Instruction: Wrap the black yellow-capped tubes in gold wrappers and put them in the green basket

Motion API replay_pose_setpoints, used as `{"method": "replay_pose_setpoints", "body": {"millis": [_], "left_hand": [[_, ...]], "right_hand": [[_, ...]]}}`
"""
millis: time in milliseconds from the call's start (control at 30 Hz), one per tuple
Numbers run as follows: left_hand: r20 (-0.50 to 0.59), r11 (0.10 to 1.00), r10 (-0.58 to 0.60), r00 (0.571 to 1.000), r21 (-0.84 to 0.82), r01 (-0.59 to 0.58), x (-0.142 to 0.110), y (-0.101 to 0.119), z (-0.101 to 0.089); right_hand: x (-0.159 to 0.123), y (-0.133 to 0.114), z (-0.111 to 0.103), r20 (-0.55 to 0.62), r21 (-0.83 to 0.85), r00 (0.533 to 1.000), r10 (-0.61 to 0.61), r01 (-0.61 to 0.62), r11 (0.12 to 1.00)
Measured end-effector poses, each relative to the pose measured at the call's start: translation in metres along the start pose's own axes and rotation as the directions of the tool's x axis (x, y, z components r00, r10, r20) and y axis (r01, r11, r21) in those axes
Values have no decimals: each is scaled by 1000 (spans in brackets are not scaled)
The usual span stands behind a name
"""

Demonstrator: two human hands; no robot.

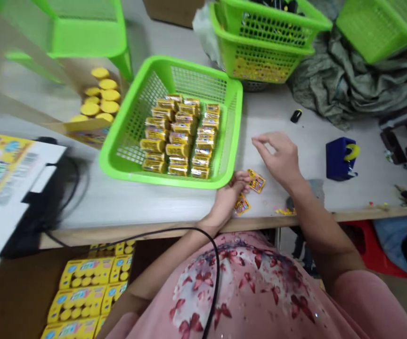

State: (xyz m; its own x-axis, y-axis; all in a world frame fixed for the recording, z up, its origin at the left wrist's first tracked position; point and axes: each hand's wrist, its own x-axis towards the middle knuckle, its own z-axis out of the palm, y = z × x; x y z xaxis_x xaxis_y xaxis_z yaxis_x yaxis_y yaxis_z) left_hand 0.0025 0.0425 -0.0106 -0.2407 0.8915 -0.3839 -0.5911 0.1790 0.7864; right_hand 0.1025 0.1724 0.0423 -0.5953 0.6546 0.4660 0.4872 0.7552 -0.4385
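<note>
No legible writing
Print on the small yellow packets (pixel 256 181), the near yellow cartons (pixel 78 301) and the barcode sheet (pixel 12 162) at left stays too small or blurred to read

R fingers (pixel 264 141) have free table (pixel 311 141) to the right up to blue tape dispenser (pixel 338 159), small black item (pixel 296 116) just ahead, green basket (pixel 234 123) blocks way left, L hand (pixel 229 197) just below, stacked green baskets (pixel 262 47) further ahead.

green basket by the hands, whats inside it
The green basket holds rows of shiny yellow packets packed together in its middle, with bare mesh showing beside them. The basket floor under the packets is covered, so any lower layer can't be seen.
</note>
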Motion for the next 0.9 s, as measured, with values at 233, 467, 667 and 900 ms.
{"method": "replay_pose_setpoints", "body": {"millis": [233,467,667,900], "left_hand": [[-111,980,164,980,130,-149,13,-6,-2],[-98,962,186,978,218,-161,12,-2,-2],[49,857,275,960,440,-267,-2,3,2],[317,829,94,944,499,-251,-2,6,4]], "right_hand": [[-131,-24,4,78,-52,994,73,-69,996],[-138,-45,24,285,-150,959,0,44,988],[-143,-31,0,6,-162,1000,-8,9,987],[-136,-14,-14,-81,113,974,210,-201,973]]}}
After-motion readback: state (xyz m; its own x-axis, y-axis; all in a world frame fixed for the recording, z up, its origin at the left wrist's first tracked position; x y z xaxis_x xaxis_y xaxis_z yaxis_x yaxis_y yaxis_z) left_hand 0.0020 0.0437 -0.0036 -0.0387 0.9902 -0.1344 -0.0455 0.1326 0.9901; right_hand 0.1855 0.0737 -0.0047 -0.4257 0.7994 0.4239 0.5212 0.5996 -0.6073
